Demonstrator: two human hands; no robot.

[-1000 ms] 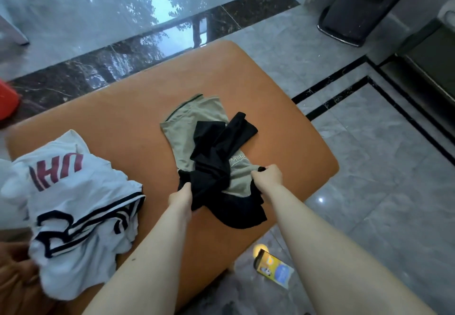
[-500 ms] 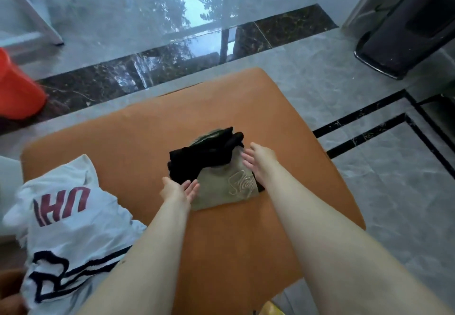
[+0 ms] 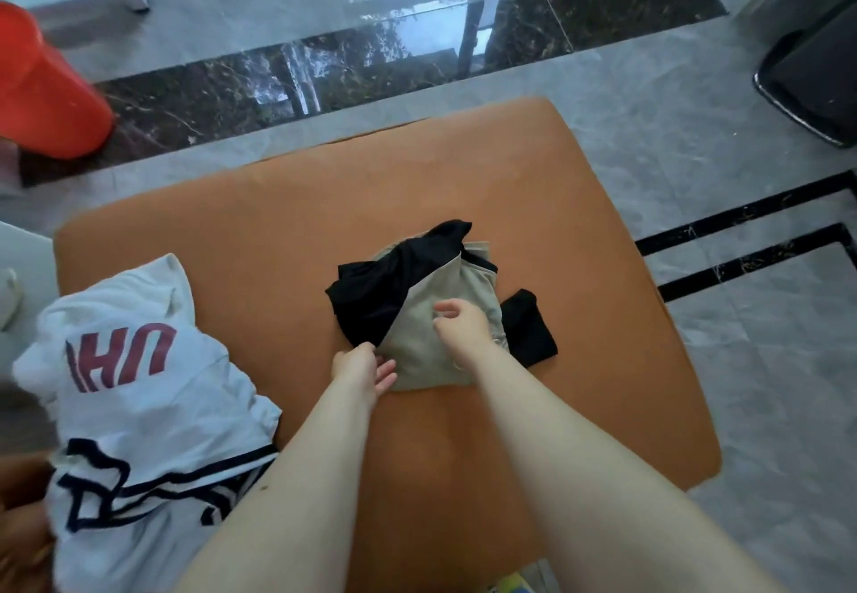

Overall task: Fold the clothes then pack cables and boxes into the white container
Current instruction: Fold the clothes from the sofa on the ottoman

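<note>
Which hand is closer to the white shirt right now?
Left. The left hand is at the folded garment's near-left edge, toward the white shirt; the right hand rests farther right, on the garment.

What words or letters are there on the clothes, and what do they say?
"UHI": big dark red letters on the white shirt, seen upside down; more of the word may be hidden in the folds.
The dark blue shapes lower on that shirt are crumpled and cannot be read.
The tan and black garment shows no readable text now.
</note>
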